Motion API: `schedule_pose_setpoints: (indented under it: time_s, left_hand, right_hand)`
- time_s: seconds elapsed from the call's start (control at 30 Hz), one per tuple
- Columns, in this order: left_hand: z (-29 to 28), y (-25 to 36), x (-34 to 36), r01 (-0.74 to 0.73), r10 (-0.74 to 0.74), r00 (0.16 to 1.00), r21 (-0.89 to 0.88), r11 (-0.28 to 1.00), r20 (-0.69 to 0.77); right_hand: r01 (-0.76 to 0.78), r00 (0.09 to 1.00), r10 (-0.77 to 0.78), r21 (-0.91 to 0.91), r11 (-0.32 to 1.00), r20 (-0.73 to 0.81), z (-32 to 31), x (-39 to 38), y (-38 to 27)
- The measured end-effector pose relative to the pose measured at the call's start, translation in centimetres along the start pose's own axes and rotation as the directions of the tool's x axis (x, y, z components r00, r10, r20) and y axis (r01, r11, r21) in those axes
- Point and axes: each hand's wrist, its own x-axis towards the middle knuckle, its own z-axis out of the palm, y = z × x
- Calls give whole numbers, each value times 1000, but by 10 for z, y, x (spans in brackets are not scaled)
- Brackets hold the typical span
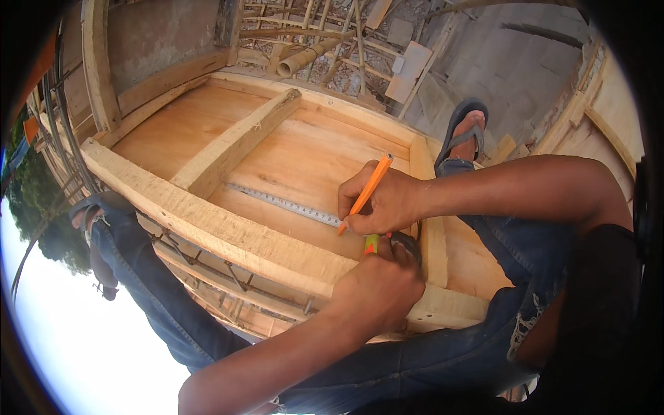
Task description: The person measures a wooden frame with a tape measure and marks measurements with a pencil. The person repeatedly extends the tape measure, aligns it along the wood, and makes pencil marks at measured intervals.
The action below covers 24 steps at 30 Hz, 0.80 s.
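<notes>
My left hand point(379, 294) is closed round a tape measure point(373, 243), whose green and orange case shows between the fingers. From it the metal blade point(294, 207) runs left across a plywood panel point(277, 166) as far as a wooden crosspiece point(242, 142). In my right hand point(391, 197) is an orange carpenter's pencil point(370, 185), tilted, its lower tip down at the plywood beside the blade. The fingers of that hand also lie close to the blade's end near the case. Part of the case is hidden behind my left hand.
A long timber rail point(228, 225) borders the panel on the near side. My sandalled foot point(467, 135) rests at the right, the other at the far left. Bamboo poles point(311, 57) and rubble lie beyond. Below left, steel rods point(235, 277) and a bright drop show.
</notes>
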Motion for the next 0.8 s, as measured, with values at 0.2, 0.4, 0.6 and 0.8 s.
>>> schedule_pose_setpoints:
  time_s: [0.2,0.4,0.6,0.8]
  left_hand:
    - [12,-2,-1,-18,18,976,3,1000,-216]
    - [9,0,0,11,-10,996,17,1000,-86]
    - [13,0,0,18,-10,989,52,998,-147]
    - [12,-1,-1,-5,8,987,19,1000,-159]
  right_hand:
    - [-47,999,47,37,998,-2,2,-5,10]
    - [-173,984,169,85,981,47,-2,-4,2]
    - [-7,1000,7,68,998,4,2,-5,13]
    - [116,992,-113,63,991,-57,7,-2,18]
